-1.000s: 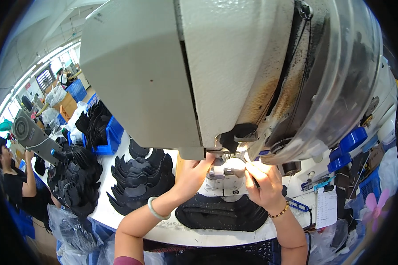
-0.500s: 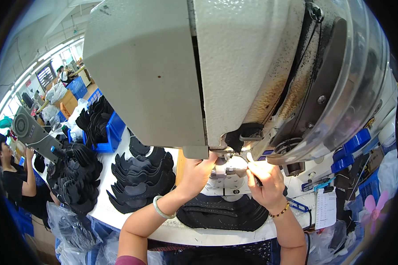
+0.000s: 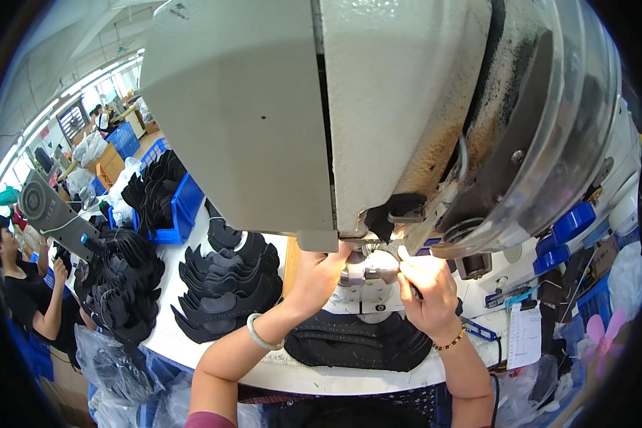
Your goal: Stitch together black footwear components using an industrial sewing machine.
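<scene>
A large grey-white sewing machine (image 3: 264, 128) fills the upper middle, its lit needle area low between my hands. My left hand (image 3: 319, 279) is closed beside the rounded metal arm (image 3: 372, 268), its fingertips partly hidden under the machine head. On the other side, my right hand (image 3: 429, 287) is closed in a pinch close to that metal arm's bright end. A small dark bit shows under its fingers, but I cannot make out what either hand holds. Just below both hands, a stack of curved black stitched pieces (image 3: 357, 342) lies on the white table (image 3: 307, 381).
To the left are piles of black curved pieces (image 3: 228, 285), a blue bin (image 3: 185, 210) of black pieces and a grey machine arm (image 3: 53, 210). A person (image 3: 36, 285) works beyond. On the right lie a paper sheet (image 3: 525, 335), a blue cutter (image 3: 480, 329) and a pink fan (image 3: 605, 335).
The thread-carrying lever at the machine's upper right has moved out of sight. My hands stay almost in place. The person at the left has lowered one hand.
</scene>
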A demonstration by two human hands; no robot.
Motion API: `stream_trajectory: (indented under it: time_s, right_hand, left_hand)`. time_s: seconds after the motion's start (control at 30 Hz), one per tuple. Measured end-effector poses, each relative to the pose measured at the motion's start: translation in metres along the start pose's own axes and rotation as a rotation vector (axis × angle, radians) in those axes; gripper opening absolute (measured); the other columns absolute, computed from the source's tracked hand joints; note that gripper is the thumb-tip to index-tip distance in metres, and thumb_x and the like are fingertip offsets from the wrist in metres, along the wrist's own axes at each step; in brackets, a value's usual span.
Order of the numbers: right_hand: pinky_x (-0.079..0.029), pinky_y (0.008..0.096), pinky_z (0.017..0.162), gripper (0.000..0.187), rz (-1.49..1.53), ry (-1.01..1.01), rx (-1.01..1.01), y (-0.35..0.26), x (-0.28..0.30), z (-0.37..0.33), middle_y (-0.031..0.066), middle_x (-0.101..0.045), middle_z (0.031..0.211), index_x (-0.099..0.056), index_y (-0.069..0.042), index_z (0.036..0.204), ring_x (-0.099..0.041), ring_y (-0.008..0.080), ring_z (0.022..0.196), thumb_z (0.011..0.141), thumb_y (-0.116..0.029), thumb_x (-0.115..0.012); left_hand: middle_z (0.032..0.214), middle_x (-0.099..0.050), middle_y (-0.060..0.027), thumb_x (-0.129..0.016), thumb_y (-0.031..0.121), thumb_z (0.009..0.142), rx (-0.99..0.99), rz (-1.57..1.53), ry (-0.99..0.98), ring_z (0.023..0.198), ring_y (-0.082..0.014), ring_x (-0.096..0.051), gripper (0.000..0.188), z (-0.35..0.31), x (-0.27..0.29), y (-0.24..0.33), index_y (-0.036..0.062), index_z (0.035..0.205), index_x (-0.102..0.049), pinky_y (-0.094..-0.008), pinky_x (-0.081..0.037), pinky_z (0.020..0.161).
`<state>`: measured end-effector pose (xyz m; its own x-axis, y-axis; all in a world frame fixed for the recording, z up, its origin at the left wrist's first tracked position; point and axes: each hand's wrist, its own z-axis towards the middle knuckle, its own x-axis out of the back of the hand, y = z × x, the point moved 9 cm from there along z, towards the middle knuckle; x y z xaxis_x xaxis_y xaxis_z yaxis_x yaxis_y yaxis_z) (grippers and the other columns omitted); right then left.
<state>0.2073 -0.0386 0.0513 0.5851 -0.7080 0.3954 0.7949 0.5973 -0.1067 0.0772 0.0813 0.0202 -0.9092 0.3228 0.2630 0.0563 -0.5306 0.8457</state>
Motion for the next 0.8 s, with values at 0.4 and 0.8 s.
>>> stream_trajectory:
  time_s: [0.4, 0.8]
  right_hand:
    - [-0.049, 0.0342, 0.07, 0.03, -0.021, 0.014, 0.001, 0.005, -0.003, -0.003, 0.0146, -0.063, 0.091, -0.057, 0.001, 0.099, -0.06, 0.0277, 0.079, 0.072, 0.008, -0.068]
    - [-0.043, 0.0394, 0.077, 0.03, 0.104, 0.102, -0.027, 0.001, 0.019, 0.009, 0.0131, -0.057, 0.09, -0.057, -0.002, 0.091, -0.055, 0.0304, 0.083, 0.08, -0.027, -0.069]
  left_hand:
    - [0.087, -0.062, 0.0001, -0.051, 0.009, 0.094, 0.021, -0.306, 0.097, 0.076, -0.0054, -0.054, 0.015, 0.002, 0.002, 0.006, -0.0006, 0.094, -0.062, -0.022, -0.043, 0.067]
    - [0.092, -0.06, -0.006, -0.058, 0.004, 0.087, -0.097, -0.283, 0.408, 0.079, -0.0089, -0.057, 0.021, -0.01, 0.024, 0.012, -0.0012, 0.107, -0.051, -0.0237, -0.044, 0.068]
